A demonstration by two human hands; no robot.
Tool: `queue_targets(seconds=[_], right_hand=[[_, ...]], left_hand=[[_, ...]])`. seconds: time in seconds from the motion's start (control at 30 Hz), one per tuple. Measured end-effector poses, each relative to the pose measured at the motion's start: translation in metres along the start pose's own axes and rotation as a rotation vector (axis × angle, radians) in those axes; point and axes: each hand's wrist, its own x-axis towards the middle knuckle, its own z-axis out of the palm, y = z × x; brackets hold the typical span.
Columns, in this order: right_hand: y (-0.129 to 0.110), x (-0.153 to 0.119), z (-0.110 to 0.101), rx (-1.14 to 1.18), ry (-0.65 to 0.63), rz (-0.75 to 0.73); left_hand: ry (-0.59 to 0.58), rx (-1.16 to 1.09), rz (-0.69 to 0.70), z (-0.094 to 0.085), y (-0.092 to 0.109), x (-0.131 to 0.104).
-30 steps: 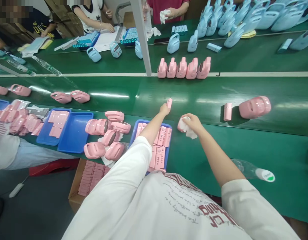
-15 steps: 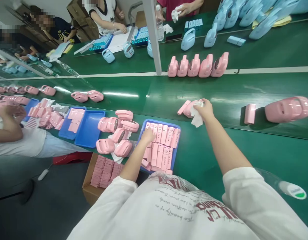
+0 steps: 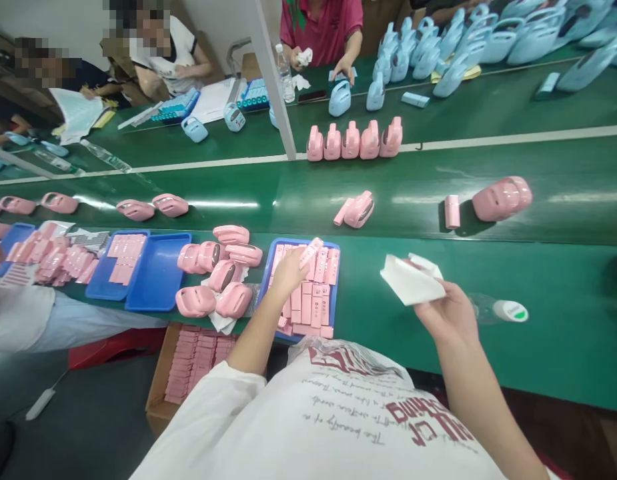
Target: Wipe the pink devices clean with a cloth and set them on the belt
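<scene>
My left hand (image 3: pixel 289 272) is closed on a small pink rectangular piece (image 3: pixel 311 252) with small markings, held just above a blue tray (image 3: pixel 337 287). Rows of similar pink pieces (image 3: pixel 306 303) fill that tray. Over the bench to the right, my right hand (image 3: pixel 451 310) grips a crumpled white tissue (image 3: pixel 413 279). Beyond both hands, a glossy pink housing with a handle loop (image 3: pixel 361 210) lies on the green belt, a pink piece (image 3: pixel 342 211) against its left side.
Pink housings (image 3: pixel 233 300) cluster left of the tray, beside an empty blue tray (image 3: pixel 158 273). A cardboard box (image 3: pixel 161 400) of pink pieces stands below. A clear bottle (image 3: pixel 488 310) lies at right. Co-workers (image 3: pixel 321 30) sit across, near blue housings (image 3: pixel 423 57).
My left hand has lifted a pink piece from the tray. My right hand has drawn back from the pink housing on the belt toward me, still with the tissue. The view has shifted right.
</scene>
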Motion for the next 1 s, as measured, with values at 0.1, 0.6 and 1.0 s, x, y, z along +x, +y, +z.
queue_targets(seconds=[0.1,0.6,1.0], right_hand=[[-0.003,-0.039,-0.011,0.049,0.178,-0.019],[-0.015,-0.099,-0.065,-0.01,0.424,-0.3],[-0.012,-0.113,-0.079,-0.046,0.42,-0.273]], left_hand=[[-0.232,0.27,0.259,0.017,0.051,-0.017],[-0.407,0.584,0.332,0.115,0.124,-0.063],[-0.584,0.571,0.302,0.119,0.149,-0.031]])
